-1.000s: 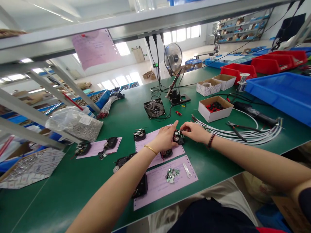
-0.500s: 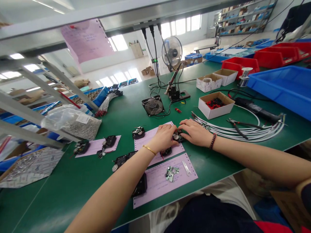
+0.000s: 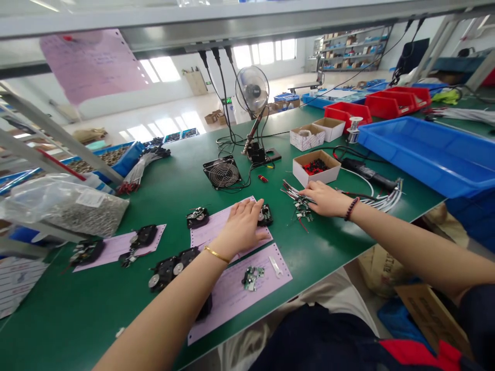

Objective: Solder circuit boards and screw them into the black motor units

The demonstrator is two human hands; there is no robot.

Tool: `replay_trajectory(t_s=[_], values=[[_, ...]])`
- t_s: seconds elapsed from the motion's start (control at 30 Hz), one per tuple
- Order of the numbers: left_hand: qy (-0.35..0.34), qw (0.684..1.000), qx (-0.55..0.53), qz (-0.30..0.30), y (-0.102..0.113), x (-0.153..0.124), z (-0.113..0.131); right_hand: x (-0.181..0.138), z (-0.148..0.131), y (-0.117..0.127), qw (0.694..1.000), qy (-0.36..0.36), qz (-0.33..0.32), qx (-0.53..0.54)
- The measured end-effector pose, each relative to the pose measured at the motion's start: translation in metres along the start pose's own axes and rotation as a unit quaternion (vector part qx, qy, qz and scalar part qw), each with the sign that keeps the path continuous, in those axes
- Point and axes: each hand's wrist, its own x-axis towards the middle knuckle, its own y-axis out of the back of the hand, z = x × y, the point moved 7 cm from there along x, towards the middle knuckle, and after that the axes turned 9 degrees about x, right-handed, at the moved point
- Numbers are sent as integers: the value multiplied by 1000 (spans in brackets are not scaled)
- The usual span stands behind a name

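Note:
My left hand (image 3: 242,225) lies flat, fingers stretched, on a pink sheet (image 3: 216,226), its fingertips beside a small black assembly (image 3: 265,214). My right hand (image 3: 325,199) rests palm down on the green table (image 3: 185,185), fingers over a small circuit part with red and black wires (image 3: 302,208) and the ends of a white cable bundle (image 3: 382,202). Whether its fingers pinch anything is hidden. A nearer pink sheet (image 3: 232,293) carries a small metal part (image 3: 251,276) and a flat metal strip (image 3: 275,266).
More black assemblies (image 3: 170,265) lie to the left. A small fan (image 3: 222,173), soldering iron stand (image 3: 257,149), cardboard box of red parts (image 3: 316,167), blue bin (image 3: 425,152), red bins (image 3: 390,103) and a bag of metal parts (image 3: 64,206) surround the work area.
Both hands have left the black assembly, which now lies on the pink sheet. My right hand moved right to the wired part; my left hand flattened. The view shifted rightward.

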Motion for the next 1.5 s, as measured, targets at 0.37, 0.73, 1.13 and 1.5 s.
replay_trajectory(t_s=[0.37,0.73,1.13,1.5], values=[[15,963,-173,206,73,-101,46,3,-15,48,984,-8,178,-16],[130,626,-741,207,17,-163,65,-60,-185,36,920,312,32,236],[362,493,-755,236,-76,-246,77,41,-344,-69,890,400,-161,145],[398,455,-752,263,-98,-273,92,48,-390,-130,844,503,-178,57]])
